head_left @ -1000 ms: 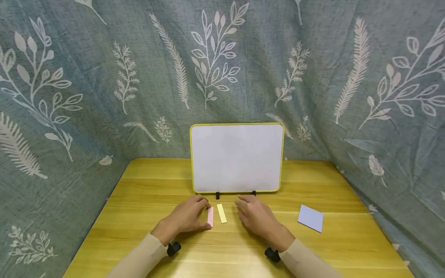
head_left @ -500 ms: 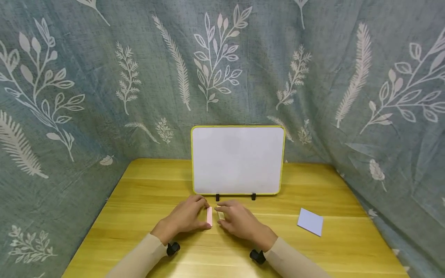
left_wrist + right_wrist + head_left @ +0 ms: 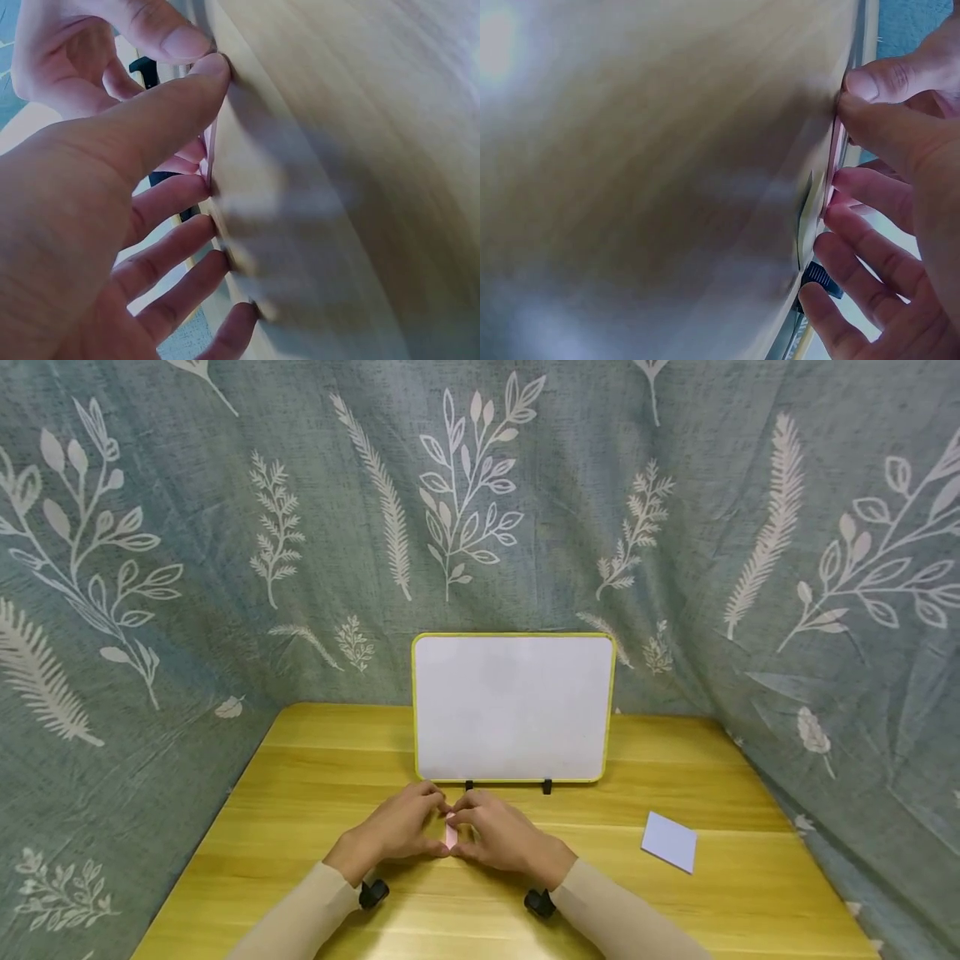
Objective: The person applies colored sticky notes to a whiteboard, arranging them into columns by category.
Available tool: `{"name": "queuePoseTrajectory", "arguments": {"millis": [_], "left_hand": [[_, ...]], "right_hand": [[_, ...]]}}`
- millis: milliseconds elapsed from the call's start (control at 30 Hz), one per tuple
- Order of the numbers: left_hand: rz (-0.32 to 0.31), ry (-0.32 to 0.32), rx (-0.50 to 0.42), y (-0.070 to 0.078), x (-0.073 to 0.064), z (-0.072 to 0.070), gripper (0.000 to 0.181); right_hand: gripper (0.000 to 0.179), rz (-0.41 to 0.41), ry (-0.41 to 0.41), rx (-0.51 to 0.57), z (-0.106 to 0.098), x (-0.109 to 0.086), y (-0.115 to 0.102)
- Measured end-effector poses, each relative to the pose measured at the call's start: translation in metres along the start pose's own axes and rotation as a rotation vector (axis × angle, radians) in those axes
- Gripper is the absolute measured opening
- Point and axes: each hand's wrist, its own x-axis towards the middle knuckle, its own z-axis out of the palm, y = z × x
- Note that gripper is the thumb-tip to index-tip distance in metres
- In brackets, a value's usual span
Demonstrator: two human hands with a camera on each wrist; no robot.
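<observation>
A narrow pink paper strip [image 3: 451,836] lies on the table between the two hands in the head view. My left hand [image 3: 399,825] grips it from the left, thumb at the near end and forefinger at the far end. From the right, my right hand [image 3: 504,833] holds the same two ends, its thumb tip meeting the left thumb. In the left wrist view the pink strip [image 3: 211,150] shows as a thin edge behind the fingers. A pale yellow paper strip [image 3: 808,225] lies under the right fingers in the right wrist view; the right hand hides it from the head camera.
A whiteboard [image 3: 513,706] with a yellow frame stands upright on black feet [image 3: 547,787] just beyond the hands. On the right of the wooden table [image 3: 300,752] lies a pale lilac square paper pad [image 3: 669,842]. Patterned curtain [image 3: 337,527] surrounds the table's back and sides.
My right hand has moved left, over the yellow strip, and its fingers now meet the left hand's at the ends of the pink strip. The left hand has barely moved.
</observation>
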Motion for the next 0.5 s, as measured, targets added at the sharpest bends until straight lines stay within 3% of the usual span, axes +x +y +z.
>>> {"name": "queuePoseTrajectory", "arguments": {"millis": [233, 500], "left_hand": [[-0.010, -0.015, 0.055, 0.0017, 0.0008, -0.0001, 0.050], [0.024, -0.021, 0.061, -0.0009, 0.0006, -0.0021, 0.050]], "right_hand": [[0.035, -0.011, 0.001, -0.036, -0.0004, 0.0038, -0.0008], [0.032, 0.022, -0.013, -0.025, -0.0029, 0.0075, -0.0026]]}}
